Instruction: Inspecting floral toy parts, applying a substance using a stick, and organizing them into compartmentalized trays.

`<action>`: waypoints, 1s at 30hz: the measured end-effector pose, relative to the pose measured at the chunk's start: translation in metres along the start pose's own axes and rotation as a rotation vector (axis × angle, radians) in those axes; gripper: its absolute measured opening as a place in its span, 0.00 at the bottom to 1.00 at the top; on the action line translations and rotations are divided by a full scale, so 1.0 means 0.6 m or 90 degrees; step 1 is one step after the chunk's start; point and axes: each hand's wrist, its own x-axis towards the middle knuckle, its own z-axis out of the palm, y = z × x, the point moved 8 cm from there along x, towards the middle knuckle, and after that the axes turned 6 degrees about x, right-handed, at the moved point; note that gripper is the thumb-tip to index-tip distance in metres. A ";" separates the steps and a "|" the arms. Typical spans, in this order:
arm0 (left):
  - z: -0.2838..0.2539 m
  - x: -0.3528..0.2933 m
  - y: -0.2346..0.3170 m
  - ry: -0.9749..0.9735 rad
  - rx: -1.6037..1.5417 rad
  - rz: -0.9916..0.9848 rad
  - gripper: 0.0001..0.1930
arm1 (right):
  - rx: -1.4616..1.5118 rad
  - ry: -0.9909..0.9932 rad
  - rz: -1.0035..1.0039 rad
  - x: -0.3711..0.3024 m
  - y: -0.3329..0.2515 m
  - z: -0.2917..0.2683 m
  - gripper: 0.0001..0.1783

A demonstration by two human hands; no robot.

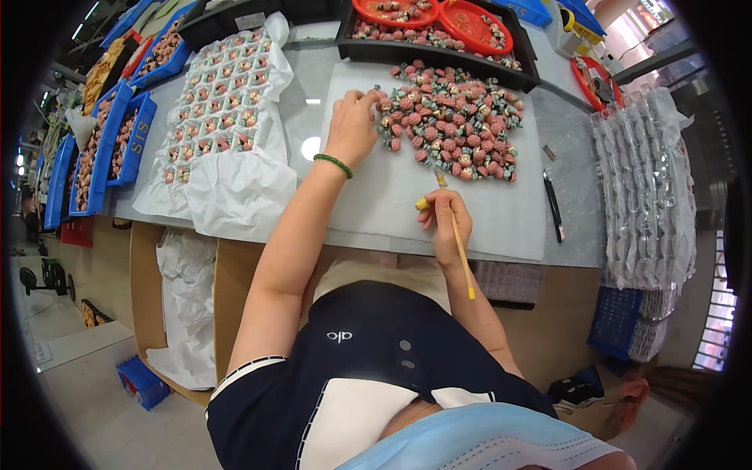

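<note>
A heap of small pink-and-grey figurines (462, 125) lies on a white foam sheet (360, 204). At the heap's left edge is my left hand (351, 129), a green braided band round its wrist. Its fingers are bent and pinched at a pink figurine (379, 100), partly hidden by the fingertips. Below the heap, my right hand (450, 227) is closed round a thin wooden stick (462, 254) with yellow ends, its upper end close to the lowest figurines. A short yellow piece (422, 204) shows at the fingertips of that hand.
To the left stands a white compartment tray (223, 102) filled with figurines, with crumpled white paper round it. A black bin (439, 59) holding red bowls sits behind the heap. A dark pen-like tool (554, 205) and stacked clear plastic trays (642, 188) lie on the right. Blue bins (102, 149) line the far left.
</note>
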 end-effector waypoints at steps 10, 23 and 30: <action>-0.021 -0.048 0.024 -0.148 -0.504 -0.191 0.11 | 0.020 0.034 0.020 -0.011 -0.018 -0.005 0.10; 0.021 -0.186 0.052 -0.307 -1.004 -0.379 0.14 | 0.091 0.067 -0.058 -0.008 0.018 0.041 0.15; 0.043 -0.193 0.030 -0.286 -0.989 -0.430 0.14 | 0.121 0.054 -0.037 0.002 0.040 0.043 0.14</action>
